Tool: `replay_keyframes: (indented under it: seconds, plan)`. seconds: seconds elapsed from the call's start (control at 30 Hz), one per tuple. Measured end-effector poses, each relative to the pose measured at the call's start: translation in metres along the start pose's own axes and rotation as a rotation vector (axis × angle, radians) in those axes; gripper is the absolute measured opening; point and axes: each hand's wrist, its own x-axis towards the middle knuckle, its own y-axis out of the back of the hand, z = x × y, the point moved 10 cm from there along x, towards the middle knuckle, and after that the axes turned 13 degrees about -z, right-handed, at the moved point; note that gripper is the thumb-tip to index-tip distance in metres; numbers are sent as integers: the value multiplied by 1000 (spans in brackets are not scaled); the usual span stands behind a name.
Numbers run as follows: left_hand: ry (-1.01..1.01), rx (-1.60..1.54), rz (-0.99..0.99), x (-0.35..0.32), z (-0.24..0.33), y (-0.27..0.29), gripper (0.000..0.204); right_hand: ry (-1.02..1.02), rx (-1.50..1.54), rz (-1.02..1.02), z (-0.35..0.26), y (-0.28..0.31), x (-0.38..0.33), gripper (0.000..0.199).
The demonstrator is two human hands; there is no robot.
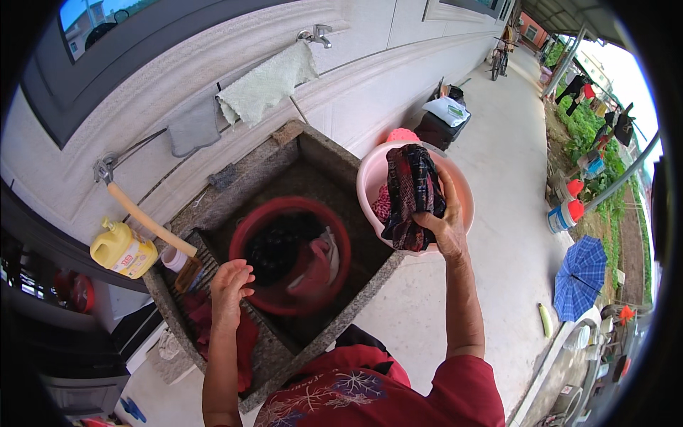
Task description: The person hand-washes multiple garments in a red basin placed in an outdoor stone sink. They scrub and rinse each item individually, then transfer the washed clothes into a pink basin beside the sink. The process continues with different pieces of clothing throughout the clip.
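Observation:
My right hand grips a bunched dark patterned garment with red and pale markings, above the pink basin. Some pink spotted cloth shows inside that basin. My left hand is raised over the washboard side of the stone sink, with loosely bent fingers and nothing in them. Beside it, in the sink, sits a red basin with dark clothes and a reddish-pink piece of cloth in water. Dark red cloth lies on the washboard below my left hand.
A yellow detergent jug, a brush and a hose are at the sink's left. Cloths hang along the wall under a tap. Rightward are a black bin and a blue umbrella.

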Motion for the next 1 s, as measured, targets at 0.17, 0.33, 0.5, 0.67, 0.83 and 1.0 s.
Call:
replay_keyframes:
  seconds: [0.17, 0.33, 0.5, 0.67, 0.83, 1.0]
  plan:
    - [129, -2, -70, 12, -50, -19, 26, -205, -260, 47, 104, 80, 3, 75]
    - [164, 58, -97, 15, -75, -20, 25, -755, -977, -155, 185, 67, -10, 68]
    - [193, 65, -80, 18, -96, -11, 25, -887, -1339, -234, 154, 46, -7, 65]
    - [261, 78, -15, 23, -132, 6, 24, 62, -1223, 112, 42, -36, 21, 40]
    - [361, 56, -1, 28, -181, 4, 24, 100, -636, -573, 117, -188, 24, 24]
    - [428, 66, 31, 23, -202, 4, 25, -126, -1057, -943, 285, -256, -6, 24]
